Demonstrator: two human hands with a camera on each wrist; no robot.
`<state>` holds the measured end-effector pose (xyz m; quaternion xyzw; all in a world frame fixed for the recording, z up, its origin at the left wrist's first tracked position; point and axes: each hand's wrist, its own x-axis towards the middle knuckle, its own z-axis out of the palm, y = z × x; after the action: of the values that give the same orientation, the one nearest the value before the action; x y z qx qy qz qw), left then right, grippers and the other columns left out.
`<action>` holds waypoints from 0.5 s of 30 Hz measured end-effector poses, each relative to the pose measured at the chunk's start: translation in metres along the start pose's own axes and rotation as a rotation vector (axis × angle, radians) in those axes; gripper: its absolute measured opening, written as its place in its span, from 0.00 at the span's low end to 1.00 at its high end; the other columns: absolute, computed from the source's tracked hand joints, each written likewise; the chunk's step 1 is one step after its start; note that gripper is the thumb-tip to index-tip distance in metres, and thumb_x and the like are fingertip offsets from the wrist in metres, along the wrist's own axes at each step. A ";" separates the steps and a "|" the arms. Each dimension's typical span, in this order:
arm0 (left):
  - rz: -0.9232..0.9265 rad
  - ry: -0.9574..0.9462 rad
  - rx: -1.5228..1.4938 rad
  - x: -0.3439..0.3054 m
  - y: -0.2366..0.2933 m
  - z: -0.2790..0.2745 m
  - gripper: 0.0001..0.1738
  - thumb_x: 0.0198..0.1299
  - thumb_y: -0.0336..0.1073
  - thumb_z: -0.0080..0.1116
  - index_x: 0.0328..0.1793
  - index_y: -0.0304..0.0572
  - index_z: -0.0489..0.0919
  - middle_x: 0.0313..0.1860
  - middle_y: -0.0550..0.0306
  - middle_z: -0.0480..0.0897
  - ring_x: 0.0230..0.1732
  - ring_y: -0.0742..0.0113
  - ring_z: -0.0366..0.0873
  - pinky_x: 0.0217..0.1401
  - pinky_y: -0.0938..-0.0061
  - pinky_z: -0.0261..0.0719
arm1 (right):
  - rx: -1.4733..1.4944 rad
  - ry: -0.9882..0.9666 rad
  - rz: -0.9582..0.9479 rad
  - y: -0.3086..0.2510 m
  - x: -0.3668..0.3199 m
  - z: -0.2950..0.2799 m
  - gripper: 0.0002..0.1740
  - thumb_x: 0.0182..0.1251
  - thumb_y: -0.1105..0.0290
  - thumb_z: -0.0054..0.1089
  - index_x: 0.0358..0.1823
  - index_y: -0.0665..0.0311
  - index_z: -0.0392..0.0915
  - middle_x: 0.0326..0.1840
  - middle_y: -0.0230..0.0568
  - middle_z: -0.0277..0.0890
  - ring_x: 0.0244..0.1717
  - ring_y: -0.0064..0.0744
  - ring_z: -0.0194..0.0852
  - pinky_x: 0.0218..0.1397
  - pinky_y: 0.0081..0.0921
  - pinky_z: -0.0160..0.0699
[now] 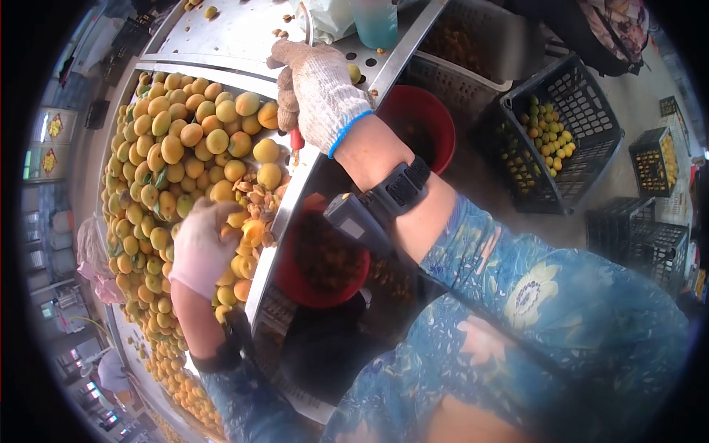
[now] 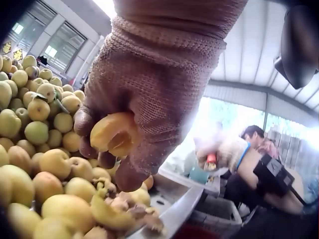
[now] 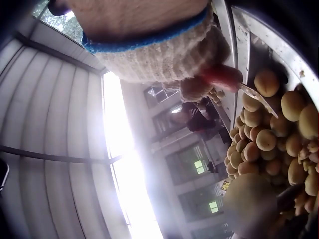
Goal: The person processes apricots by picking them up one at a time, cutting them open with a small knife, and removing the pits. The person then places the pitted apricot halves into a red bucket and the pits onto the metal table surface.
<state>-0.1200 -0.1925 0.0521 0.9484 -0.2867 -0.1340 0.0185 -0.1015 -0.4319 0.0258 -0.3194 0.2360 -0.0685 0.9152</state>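
My left hand (image 1: 198,244), in a thin pale glove, hangs low over the near edge of the apricot heap. Between its thumb and fingers it pinches a yellow apricot (image 2: 110,130), which shows an open cut in the left wrist view. Further along the table my right hand (image 1: 317,92), in a knitted glove with a blue cuff, grips a small knife by its red handle (image 3: 223,78). The short blade (image 3: 260,101) sticks out past the hand toward the fruit. Piled apricots (image 1: 170,151) spread across the metal table, and brownish scraps (image 1: 258,203) lie beside my left hand.
A raised metal edge (image 1: 277,229) bounds the table on my side. Below it stand two red buckets (image 1: 447,129), the nearer (image 1: 360,284) with brownish contents. A black crate (image 1: 594,159) with greenish fruit stands on the floor. Near a plastic bag (image 1: 329,18) is a teal cup (image 1: 377,28).
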 end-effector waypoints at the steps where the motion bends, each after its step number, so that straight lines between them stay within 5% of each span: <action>1: -0.004 -0.033 0.062 -0.008 0.005 0.001 0.19 0.46 0.32 0.63 0.49 0.48 0.84 0.42 0.49 0.78 0.45 0.49 0.79 0.49 0.62 0.77 | 0.010 -0.009 0.030 -0.001 -0.001 0.000 0.11 0.63 0.66 0.60 0.35 0.69 0.75 0.14 0.31 0.59 0.08 0.24 0.54 0.10 0.23 0.51; 3: -0.017 -0.107 0.072 -0.018 0.007 0.014 0.23 0.43 0.32 0.68 0.50 0.55 0.84 0.45 0.49 0.78 0.51 0.51 0.77 0.53 0.60 0.76 | 0.078 -0.040 0.064 0.001 -0.001 -0.001 0.10 0.62 0.67 0.60 0.34 0.68 0.74 0.14 0.30 0.59 0.08 0.22 0.53 0.11 0.22 0.50; 9: 0.034 0.031 0.038 -0.020 0.002 0.035 0.13 0.45 0.33 0.68 0.40 0.48 0.83 0.41 0.52 0.79 0.45 0.49 0.77 0.47 0.60 0.75 | 0.069 -0.067 0.086 0.007 -0.003 -0.003 0.10 0.62 0.67 0.61 0.33 0.67 0.73 0.15 0.28 0.58 0.08 0.20 0.51 0.11 0.22 0.49; 15: 0.002 0.316 0.023 -0.099 -0.003 -0.004 0.09 0.52 0.28 0.60 0.41 0.42 0.82 0.42 0.47 0.78 0.39 0.46 0.77 0.41 0.59 0.75 | 0.148 -0.014 0.166 0.000 -0.004 -0.003 0.11 0.63 0.65 0.62 0.36 0.66 0.73 0.16 0.29 0.60 0.09 0.21 0.53 0.11 0.22 0.51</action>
<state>-0.1968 -0.1355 0.0793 0.9576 -0.2825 0.0200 0.0527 -0.1070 -0.4321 0.0250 -0.2309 0.2495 -0.0073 0.9404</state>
